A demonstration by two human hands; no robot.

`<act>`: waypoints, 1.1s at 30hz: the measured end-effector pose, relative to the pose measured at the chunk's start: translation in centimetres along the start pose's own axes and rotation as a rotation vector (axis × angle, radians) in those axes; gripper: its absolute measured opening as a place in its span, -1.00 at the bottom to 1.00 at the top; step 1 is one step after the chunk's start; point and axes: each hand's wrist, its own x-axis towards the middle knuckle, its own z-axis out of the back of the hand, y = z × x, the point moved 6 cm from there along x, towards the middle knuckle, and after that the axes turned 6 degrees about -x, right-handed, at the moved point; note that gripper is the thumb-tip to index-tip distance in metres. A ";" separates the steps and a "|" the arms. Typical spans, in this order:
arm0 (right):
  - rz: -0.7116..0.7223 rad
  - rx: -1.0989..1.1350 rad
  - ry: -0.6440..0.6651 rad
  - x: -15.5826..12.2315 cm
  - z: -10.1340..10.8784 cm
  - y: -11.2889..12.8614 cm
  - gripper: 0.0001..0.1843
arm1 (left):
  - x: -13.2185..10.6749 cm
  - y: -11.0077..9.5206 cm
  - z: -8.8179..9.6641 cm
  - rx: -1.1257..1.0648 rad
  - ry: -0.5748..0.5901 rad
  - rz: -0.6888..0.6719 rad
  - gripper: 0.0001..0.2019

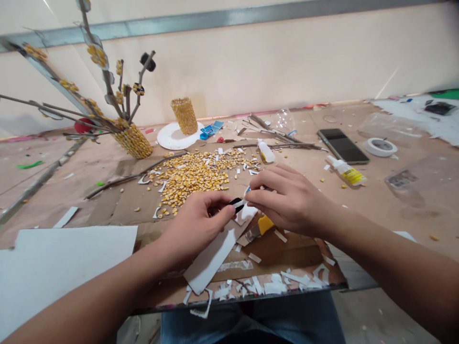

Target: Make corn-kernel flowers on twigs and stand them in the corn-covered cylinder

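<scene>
A small black piece [236, 204] is pinched from both sides by the left hand [201, 222] and right hand [287, 200], just above a white paper strip [215, 255]. Cut scraps [276, 285] are strewn in front; corn kernels [193, 174] are left heaped behind.

My long worktable [380, 210], surfaced in brown cardboard, meets a plain cream wall [287, 62] in front of me. A grey metal rail [215, 20] crosses the wall near its top, rising toward the right. Soft, even light falls over the tabletop, casting faint shadows. Beneath the table's near edge at right, a pale speckled floor [373, 315] shows.
</scene>
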 end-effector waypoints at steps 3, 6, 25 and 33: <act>-0.008 0.005 0.009 0.0 -0.1 0.0 -0.82 | 0.0 0.1 0.1 0.007 -0.016 0.003 -0.80; -0.007 0.004 0.014 0.0 -0.2 0.1 -0.82 | 0.0 0.1 0.0 0.024 -0.008 0.010 -0.79; -0.078 -0.112 -0.020 0.2 0.4 1.9 -0.85 | 0.1 -0.4 0.2 0.073 -0.103 -0.046 -0.74; -0.197 -0.101 -0.239 0.0 1.7 2.9 -0.79 | -0.1 -1.0 0.2 -0.139 -0.048 -0.010 -0.76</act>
